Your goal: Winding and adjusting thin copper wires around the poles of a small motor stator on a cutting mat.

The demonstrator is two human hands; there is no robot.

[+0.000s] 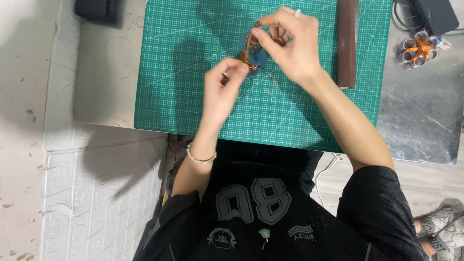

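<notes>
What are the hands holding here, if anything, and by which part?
Both hands grip a small copper-wound coil with blue ends above the green cutting mat. The right hand pinches its upper end, the left hand its lower end; exact finger contact is hard to tell.

I see a green cutting mat (193, 96), a brown strip (346, 43), a taped cylinder bundle (418, 50), and a black box (437, 14).

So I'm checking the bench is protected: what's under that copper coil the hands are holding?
The copper coil, held by the left hand and right hand, sits over a green cutting mat. A blue piece shows behind it. The mat directly beneath is hidden by the hands.
</notes>
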